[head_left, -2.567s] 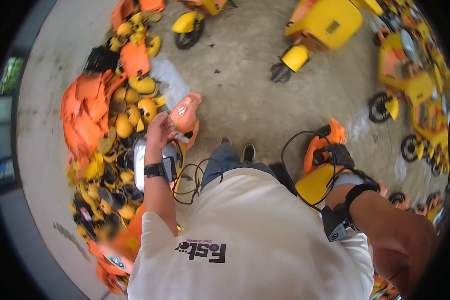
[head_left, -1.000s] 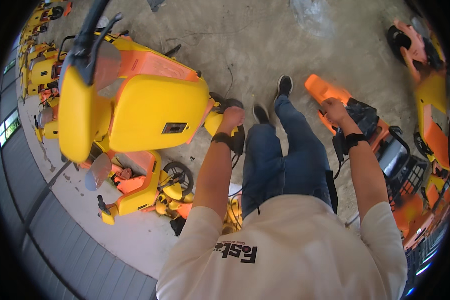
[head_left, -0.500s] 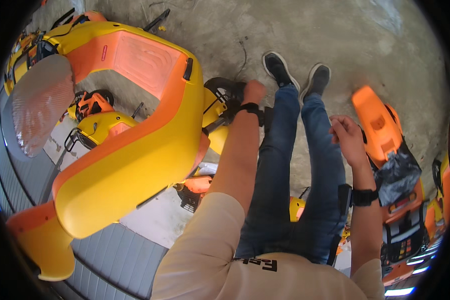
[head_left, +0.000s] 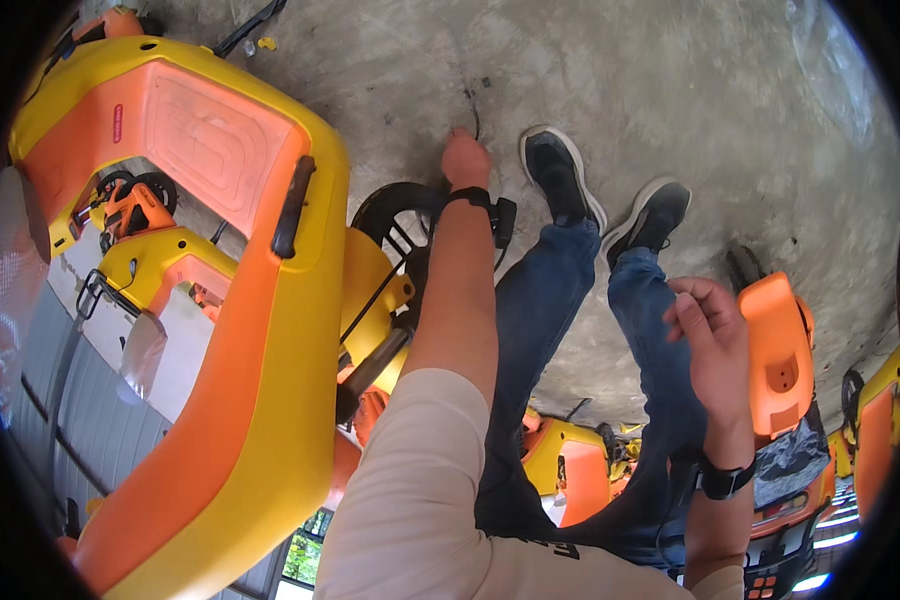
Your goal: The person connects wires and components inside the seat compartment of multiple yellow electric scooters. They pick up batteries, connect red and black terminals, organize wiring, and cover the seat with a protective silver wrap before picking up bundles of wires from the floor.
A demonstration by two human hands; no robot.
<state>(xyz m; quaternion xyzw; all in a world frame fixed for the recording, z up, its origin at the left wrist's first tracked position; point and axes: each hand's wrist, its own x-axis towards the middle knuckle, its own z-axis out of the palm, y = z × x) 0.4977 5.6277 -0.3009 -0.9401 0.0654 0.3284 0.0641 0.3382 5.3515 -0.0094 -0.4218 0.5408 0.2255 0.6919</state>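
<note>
My left arm stretches down between a yellow and orange scooter (head_left: 305, 400) and my left leg. Its hand (head_left: 466, 160) is low, just past the black wheel (head_left: 385, 205), near the end of a thin dark cord (head_left: 472, 100) on the floor. Only the back of this hand shows; its fingers are hidden. My right hand (head_left: 715, 340) hangs in front of my right thigh, fingers curled in with the thumb against them, and nothing visible in it. Beside that hand stands another scooter with an orange front panel (head_left: 775, 350).
My dark shoes (head_left: 558, 175) stand on the concrete floor (head_left: 630, 70). Grey crumpled plastic (head_left: 790, 465) covers part of the right scooter. More yellow and orange scooters (head_left: 170, 260) stand behind. A black peg-like part (head_left: 292, 205) juts from the left scooter's side.
My left hand has moved from beside the wheel to beyond it, near the cord. The view has shifted, and the left scooter looms larger. My right hand stays curled near my thigh.
</note>
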